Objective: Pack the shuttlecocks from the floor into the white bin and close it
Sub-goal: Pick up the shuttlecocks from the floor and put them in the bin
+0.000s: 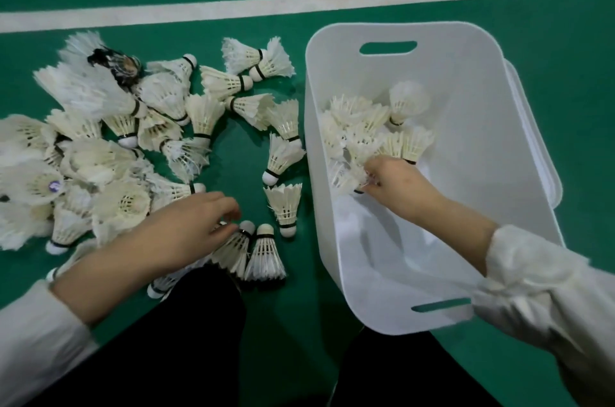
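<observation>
Several white feather shuttlecocks [109, 147] lie in a loose pile on the green floor at the left. The white bin [472, 80] stands open at the right, and several shuttlecocks [369, 130] rest inside against its left wall. My right hand [396, 185] is inside the bin, its fingers closed on a shuttlecock [349, 177] at the edge of that heap. My left hand [186, 233] hovers low over the floor pile, fingers curled and pinching at the cork of a shuttlecock [233, 248] near my knee.
A white court line [266, 4] crosses the floor behind the pile. A flat white lid [539, 147] pokes out from under the bin's right side. My dark trouser legs [186, 340] fill the lower centre. One dark, damaged shuttlecock [116, 64] lies at the pile's far edge.
</observation>
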Demonstrator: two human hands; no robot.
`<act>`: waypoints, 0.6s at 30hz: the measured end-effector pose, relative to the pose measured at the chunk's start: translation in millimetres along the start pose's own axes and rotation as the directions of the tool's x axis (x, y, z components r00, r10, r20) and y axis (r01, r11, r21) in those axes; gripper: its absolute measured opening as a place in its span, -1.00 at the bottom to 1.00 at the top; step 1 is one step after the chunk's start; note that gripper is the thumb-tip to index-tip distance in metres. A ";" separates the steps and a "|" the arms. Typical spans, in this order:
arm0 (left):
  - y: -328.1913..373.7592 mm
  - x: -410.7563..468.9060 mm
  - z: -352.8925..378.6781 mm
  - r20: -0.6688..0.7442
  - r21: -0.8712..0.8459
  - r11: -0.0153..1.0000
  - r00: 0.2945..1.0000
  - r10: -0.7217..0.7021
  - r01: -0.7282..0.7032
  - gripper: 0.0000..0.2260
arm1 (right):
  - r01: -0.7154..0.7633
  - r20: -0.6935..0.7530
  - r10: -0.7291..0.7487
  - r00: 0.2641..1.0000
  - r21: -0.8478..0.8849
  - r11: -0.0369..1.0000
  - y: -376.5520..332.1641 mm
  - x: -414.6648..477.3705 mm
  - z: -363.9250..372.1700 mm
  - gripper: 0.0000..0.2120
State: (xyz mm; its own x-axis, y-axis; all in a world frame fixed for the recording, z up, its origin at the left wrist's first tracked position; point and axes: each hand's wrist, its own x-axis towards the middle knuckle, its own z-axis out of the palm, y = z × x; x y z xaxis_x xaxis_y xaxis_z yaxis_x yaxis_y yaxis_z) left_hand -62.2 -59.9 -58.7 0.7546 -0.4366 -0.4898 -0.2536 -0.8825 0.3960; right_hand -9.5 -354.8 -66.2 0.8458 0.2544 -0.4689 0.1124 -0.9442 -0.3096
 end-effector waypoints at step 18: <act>-45.3 -35.5 22.0 -0.116 -0.076 0.996 0.992 -0.045 0.037 -0.71 | 0.307 0.030 -0.315 0.949 -0.331 0.892 -126.5 -45.0 -98.7 -0.71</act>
State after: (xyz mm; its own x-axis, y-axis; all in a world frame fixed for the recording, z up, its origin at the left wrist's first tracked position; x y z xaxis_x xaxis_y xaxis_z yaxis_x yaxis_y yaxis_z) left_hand -90.8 -8.3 -76.3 0.8306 -0.3728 -0.4136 -0.1789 -0.8821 0.4357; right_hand -10.3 -267.5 75.7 0.7515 0.5450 -0.3718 0.5325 -0.8338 -0.1458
